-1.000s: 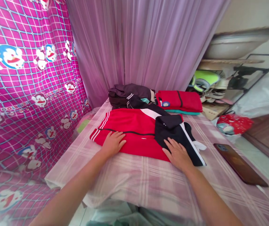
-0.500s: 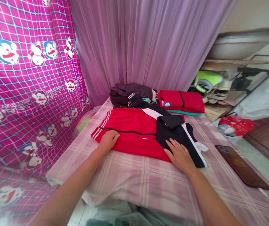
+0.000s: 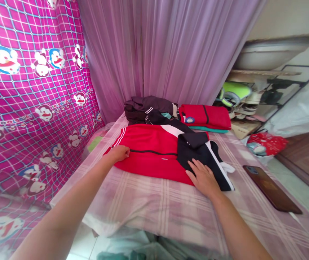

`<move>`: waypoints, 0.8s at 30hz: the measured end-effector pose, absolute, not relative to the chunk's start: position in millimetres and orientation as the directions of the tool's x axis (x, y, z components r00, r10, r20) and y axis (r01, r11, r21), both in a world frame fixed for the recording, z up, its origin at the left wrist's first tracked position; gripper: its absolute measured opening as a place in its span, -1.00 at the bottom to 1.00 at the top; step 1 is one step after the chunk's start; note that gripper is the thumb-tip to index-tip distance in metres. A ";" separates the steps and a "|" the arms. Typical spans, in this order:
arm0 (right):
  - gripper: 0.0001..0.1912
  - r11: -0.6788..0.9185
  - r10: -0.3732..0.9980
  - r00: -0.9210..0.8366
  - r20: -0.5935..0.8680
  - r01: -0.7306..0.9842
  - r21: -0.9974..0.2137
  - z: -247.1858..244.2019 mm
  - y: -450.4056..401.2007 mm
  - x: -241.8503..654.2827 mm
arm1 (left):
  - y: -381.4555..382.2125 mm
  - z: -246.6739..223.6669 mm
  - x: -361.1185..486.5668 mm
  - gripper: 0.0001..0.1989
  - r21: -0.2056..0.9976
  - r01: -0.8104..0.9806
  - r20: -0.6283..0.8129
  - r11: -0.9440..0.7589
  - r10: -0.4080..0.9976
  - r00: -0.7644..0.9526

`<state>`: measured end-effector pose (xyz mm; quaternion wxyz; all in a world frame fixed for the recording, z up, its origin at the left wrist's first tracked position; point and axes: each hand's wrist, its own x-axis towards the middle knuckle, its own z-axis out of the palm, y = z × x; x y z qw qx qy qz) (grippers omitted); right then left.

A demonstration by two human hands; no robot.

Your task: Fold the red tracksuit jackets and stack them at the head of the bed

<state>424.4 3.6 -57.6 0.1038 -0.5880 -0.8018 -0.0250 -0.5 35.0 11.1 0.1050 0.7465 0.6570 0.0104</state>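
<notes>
Track jacket (image 3: 146, 166), white mark (image 3: 164, 159) unreadable; my right hand (image 3: 203, 177) lies flat, left hand (image 3: 120, 153) curls, grip I can't tell!

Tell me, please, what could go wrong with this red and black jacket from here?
The left hand, curled near the striped hem, could crease the jacket if it pulls unevenly. The far black sleeve lies close by the dark clothes and might disturb them if dragged. The phone, right of the jacket with a white cable at its end, could be bumped.
</notes>
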 end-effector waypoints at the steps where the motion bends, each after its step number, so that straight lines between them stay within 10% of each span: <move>1: -0.43 0.308 0.937 -0.288 0.197 0.948 -0.082 -57.5 3.6 424.5 | 35.3 12.5 -0.4 -0.90 0.164 0.980 -0.127 -0.115 0.982 0.137; 24: -0.44 0.351 0.902 -0.314 0.295 0.933 -0.083 -46.3 0.5 412.2 | -17.2 -4.6 34.3 -0.53 0.028 0.965 0.182 -0.260 0.951 0.251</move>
